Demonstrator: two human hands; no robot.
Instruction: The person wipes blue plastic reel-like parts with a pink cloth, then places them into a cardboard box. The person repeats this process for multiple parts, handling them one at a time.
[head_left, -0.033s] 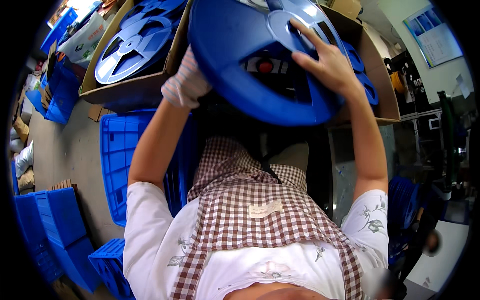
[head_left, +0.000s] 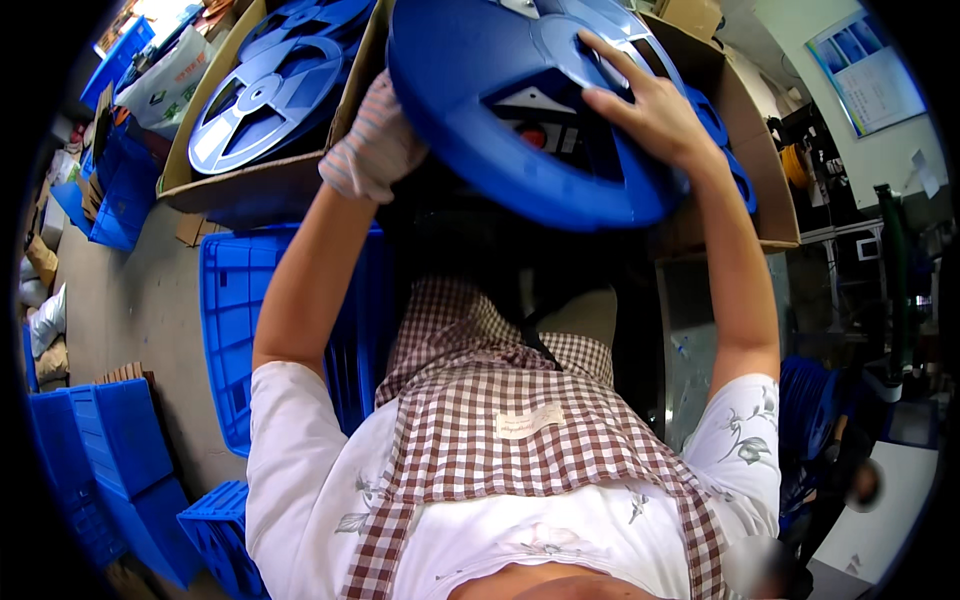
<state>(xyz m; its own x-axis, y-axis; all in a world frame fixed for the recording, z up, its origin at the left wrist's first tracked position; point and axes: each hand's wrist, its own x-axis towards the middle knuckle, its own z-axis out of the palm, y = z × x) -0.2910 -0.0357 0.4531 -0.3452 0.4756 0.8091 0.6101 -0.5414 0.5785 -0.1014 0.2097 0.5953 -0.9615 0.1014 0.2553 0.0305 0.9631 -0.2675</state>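
Note:
A large blue plastic reel is held up in front of me, tilted, with openings between its spokes. My left hand, in a pale striped glove, is closed on its left rim; the fingertips are hidden behind the reel. My bare right hand lies against the reel's face on the right, thumb and index finger spread near the hub. Its other fingers are partly hidden. Through an opening in the reel, a red round button shows on something below.
A cardboard box of blue reels stands at the far left. Another cardboard box with blue reels is at the right. A blue crate sits left of my legs; stacked blue bins stand farther left.
The reel's near edge has risen a little, away from me, and its tilt has shifted. Both hands have moved slightly with it, and the red button is now partly covered.

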